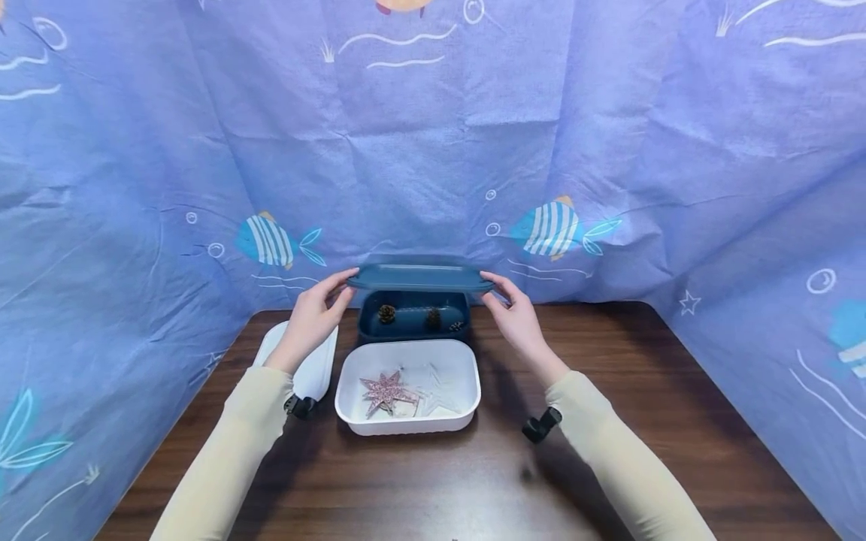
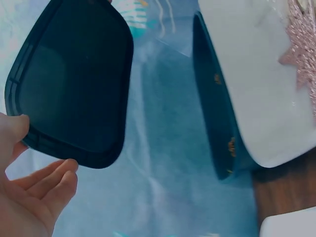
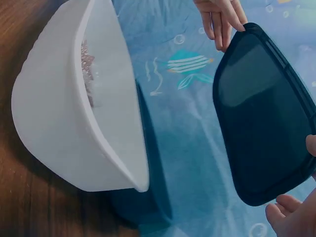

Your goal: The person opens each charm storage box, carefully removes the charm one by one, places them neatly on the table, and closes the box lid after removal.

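A dark blue lid (image 1: 421, 276) hangs raised over a dark blue box (image 1: 414, 330). My left hand (image 1: 315, 312) pinches the lid's left end, and my right hand (image 1: 517, 312) pinches its right end. In the left wrist view the left thumb and fingers sit at the rim of the lid (image 2: 74, 84); the right wrist view has both hands at opposite ends of the lid (image 3: 266, 118). Inside the blue box lie a pinecone (image 1: 386, 313), a second pinecone (image 1: 433, 318) and a smaller dark one (image 1: 456, 326).
Directly in front of the blue box stands a white box (image 1: 408, 429) holding a pink glittery star (image 1: 386, 392) and a clear star-shaped piece (image 1: 436, 398). A white lid (image 1: 318, 368) lies left on the wooden table (image 1: 433, 488). A blue fish-print cloth (image 1: 419, 165) hangs behind.
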A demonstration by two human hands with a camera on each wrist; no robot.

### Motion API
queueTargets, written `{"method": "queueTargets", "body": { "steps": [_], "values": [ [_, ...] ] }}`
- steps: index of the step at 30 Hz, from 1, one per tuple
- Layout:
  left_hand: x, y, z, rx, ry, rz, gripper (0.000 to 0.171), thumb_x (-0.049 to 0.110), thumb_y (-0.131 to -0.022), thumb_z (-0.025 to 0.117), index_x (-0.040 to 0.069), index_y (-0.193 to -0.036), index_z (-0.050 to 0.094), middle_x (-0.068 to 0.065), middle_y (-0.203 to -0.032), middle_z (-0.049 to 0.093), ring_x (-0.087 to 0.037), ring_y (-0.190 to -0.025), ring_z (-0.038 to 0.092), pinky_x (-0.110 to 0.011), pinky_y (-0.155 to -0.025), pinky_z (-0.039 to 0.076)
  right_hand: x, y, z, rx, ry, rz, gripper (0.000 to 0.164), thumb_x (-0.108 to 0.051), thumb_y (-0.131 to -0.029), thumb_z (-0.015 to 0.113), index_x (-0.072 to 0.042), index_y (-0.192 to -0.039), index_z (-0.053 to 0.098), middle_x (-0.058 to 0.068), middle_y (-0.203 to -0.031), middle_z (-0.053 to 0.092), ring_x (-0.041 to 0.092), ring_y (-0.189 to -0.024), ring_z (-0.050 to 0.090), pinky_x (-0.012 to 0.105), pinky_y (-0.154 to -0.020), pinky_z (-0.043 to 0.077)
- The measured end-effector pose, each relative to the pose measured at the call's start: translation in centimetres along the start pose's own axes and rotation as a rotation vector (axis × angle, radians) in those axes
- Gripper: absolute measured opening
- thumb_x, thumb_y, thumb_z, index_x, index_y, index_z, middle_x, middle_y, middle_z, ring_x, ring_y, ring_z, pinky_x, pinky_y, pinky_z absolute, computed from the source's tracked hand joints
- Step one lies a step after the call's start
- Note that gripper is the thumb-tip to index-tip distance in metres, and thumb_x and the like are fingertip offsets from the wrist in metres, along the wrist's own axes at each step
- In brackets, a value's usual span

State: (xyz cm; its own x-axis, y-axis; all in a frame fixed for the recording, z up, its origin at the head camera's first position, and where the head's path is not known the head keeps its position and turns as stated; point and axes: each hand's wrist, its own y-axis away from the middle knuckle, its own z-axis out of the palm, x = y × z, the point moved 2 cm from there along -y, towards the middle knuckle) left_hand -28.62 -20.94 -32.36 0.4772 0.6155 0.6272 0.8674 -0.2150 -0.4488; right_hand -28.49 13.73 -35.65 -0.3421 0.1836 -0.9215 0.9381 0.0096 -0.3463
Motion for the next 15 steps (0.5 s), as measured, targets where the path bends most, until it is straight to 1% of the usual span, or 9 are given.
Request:
{"method": "queueTargets", "body": {
  "steps": [3,5,7,10,12,14,15],
  "values": [
    [1.5,0.7,-0.6,0.060,-0.050,0.068,0.037,0.030,-0.106,0.054,0.018,-0.140,0.062,-0.011,-0.125,0.066,-0.029,-0.113,0.066,-0.049,-0.094,0.054,-1.1,0.8,-1.0,0.007,-0.001,-0.032,0.036,-0.016,-0.102,0.062,-0.010,-0.138,0.062,0.014,-0.138,0.060,0.026,-0.133,0.051,0.042,-0.108,0.045],
    [2.5,1.3,-0.9,0.102,-0.089,0.113,0.032,0.027,-0.105,0.057,0.016,-0.133,0.067,-0.009,-0.118,0.067,-0.028,-0.107,0.067,-0.050,-0.089,0.056,-1.7,1.3,-1.6,0.031,0.006,-0.043,0.035,-0.017,-0.101,0.064,-0.008,-0.135,0.064,0.015,-0.131,0.064,0.023,-0.128,0.055,0.035,-0.106,0.046],
    [3.6,1.7,-1.1,0.137,-0.107,0.155,0.028,0.026,-0.103,0.061,0.015,-0.127,0.071,-0.006,-0.110,0.069,-0.025,-0.099,0.068,-0.047,-0.083,0.057,-2.1,1.8,-2.1,0.049,0.021,-0.053,0.034,-0.021,-0.099,0.067,-0.009,-0.131,0.067,0.014,-0.125,0.068,0.019,-0.121,0.060,0.028,-0.100,0.048],
    [5.2,2.4,-1.0,0.137,-0.103,0.208,0.025,0.029,-0.101,0.064,0.016,-0.121,0.073,-0.001,-0.098,0.070,-0.017,-0.082,0.066,-0.040,-0.073,0.056,-2.9,2.7,-2.4,0.024,0.034,-0.090,0.031,-0.024,-0.097,0.070,-0.010,-0.126,0.071,0.009,-0.121,0.071,0.012,-0.111,0.065,0.020,-0.091,0.050],
    [6.0,2.8,-0.8,0.121,-0.078,0.221,0.025,0.030,-0.101,0.065,0.017,-0.120,0.074,0.002,-0.095,0.071,-0.013,-0.076,0.065,-0.036,-0.069,0.054,-3.4,3.3,-2.3,-0.012,0.033,-0.115,0.030,-0.024,-0.097,0.071,-0.010,-0.123,0.073,0.005,-0.120,0.072,0.009,-0.105,0.065,0.018,-0.086,0.050],
    [6.6,3.4,-0.8,0.108,-0.058,0.218,0.024,0.030,-0.101,0.064,0.019,-0.120,0.073,0.004,-0.095,0.072,-0.011,-0.076,0.067,-0.034,-0.068,0.056,-3.8,4.1,-2.3,-0.045,0.014,-0.124,0.030,-0.023,-0.096,0.072,-0.010,-0.122,0.073,0.003,-0.119,0.072,0.008,-0.104,0.065,0.019,-0.086,0.050],
    [6.7,3.7,-0.8,0.109,-0.048,0.212,0.023,0.030,-0.101,0.065,0.020,-0.120,0.073,0.004,-0.097,0.072,-0.010,-0.080,0.068,-0.033,-0.069,0.057,-4.0,4.5,-2.3,-0.049,0.012,-0.120,0.029,-0.024,-0.095,0.073,-0.011,-0.122,0.074,0.002,-0.118,0.072,0.008,-0.104,0.065,0.019,-0.087,0.051]
  ]
}}
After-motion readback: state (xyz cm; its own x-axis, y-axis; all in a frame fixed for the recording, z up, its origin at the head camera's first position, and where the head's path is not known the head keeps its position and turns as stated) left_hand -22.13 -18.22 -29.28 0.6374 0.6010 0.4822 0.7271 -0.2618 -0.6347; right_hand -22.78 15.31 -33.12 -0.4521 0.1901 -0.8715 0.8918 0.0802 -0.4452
